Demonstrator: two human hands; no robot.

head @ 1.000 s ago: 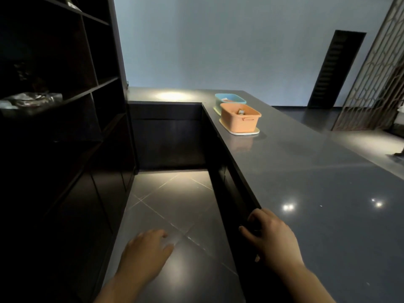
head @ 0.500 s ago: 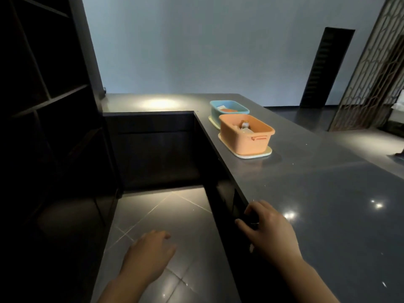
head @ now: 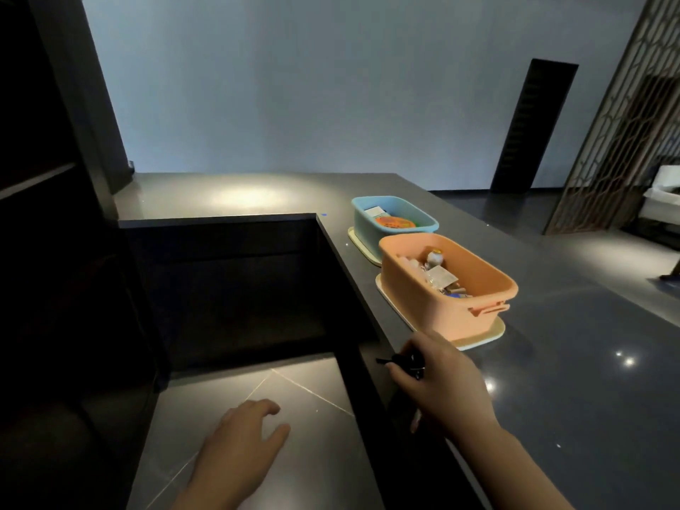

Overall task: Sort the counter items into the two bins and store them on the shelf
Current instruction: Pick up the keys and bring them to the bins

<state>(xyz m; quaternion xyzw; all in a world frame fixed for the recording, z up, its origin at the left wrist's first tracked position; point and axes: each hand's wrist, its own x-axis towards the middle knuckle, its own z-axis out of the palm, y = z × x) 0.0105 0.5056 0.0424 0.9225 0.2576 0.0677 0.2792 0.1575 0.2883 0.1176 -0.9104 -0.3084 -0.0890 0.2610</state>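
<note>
Dark shelf (head: 44, 215) far left, contents too dim to tell. Left hand (head: 239, 450) hangs over glossy tiled floor (head: 257, 380), fingers relaxed, holding nothing. Right hand (head: 438, 377) at edge of smooth dark surface (head: 588, 362), grip curled round a small black object (head: 408, 360). Beyond it, orange bin (head: 474, 318) w/ small mixed items; behind, blue bin (head: 362, 219) w/ round orange item. Both rectangular plastic, each on a cream lid.

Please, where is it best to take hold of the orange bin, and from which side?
Probably by its short ends: the orange bin has a lug handle on the near end. Come from above and both ends with two hands, since it is open-topped, loaded, and resting on a cream lid.
</note>
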